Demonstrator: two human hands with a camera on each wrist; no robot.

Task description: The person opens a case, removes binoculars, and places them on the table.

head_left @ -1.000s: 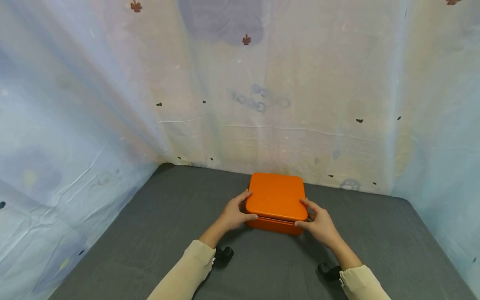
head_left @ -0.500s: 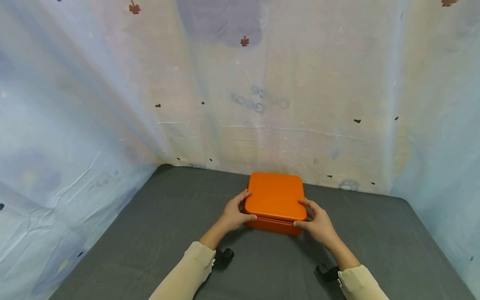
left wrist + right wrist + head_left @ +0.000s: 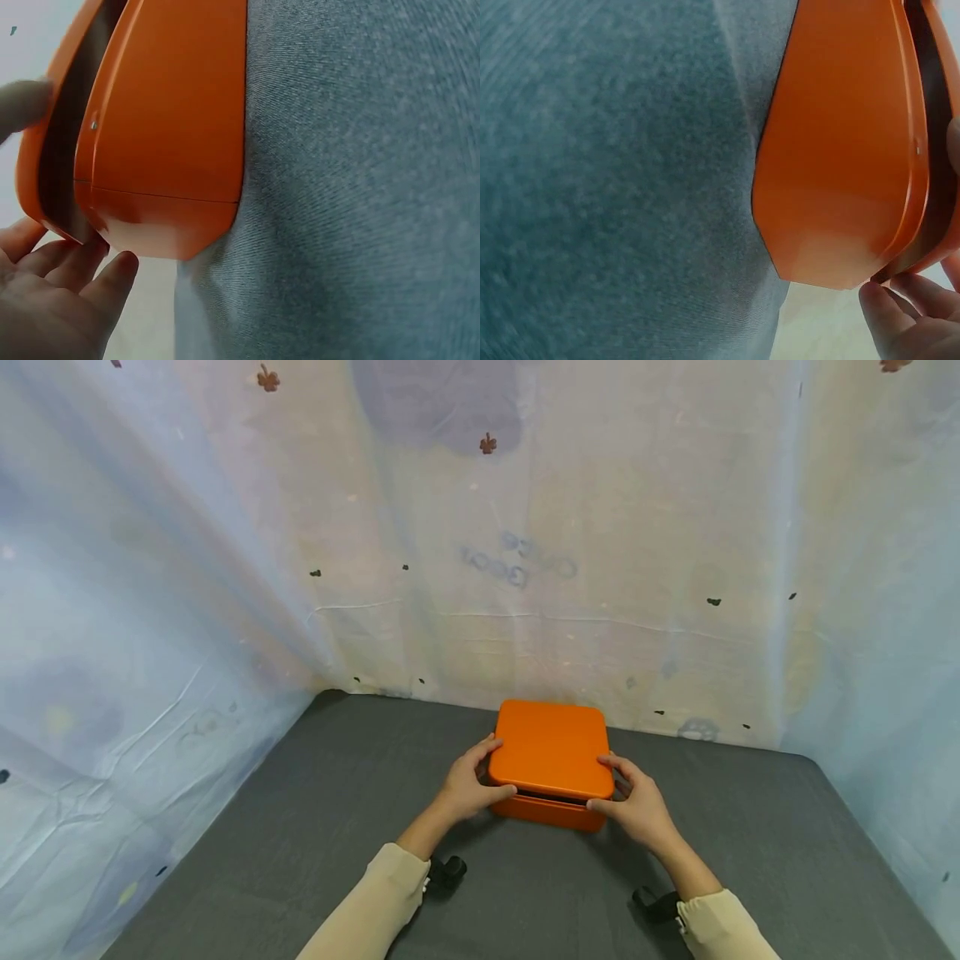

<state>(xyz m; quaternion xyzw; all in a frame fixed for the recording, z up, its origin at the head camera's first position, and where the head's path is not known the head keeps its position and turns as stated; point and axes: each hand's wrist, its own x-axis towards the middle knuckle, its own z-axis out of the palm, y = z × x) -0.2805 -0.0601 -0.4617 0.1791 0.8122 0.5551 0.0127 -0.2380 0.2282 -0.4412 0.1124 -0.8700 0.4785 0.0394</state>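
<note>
Orange box (image 3: 546,811) near the far edge of the grey table (image 3: 315,827), its lid (image 3: 551,747) parted along the front. Fingers of left hand (image 3: 465,787) and right hand (image 3: 639,807) grip the lid's opposite sides; a patterned curtain (image 3: 600,527) hangs just behind.

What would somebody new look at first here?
First, the bright orange box near the far edge of the dark grey table. Then its orange lid, with a dark gap under its near edge, and the left hand and right hand holding it from either side.
</note>
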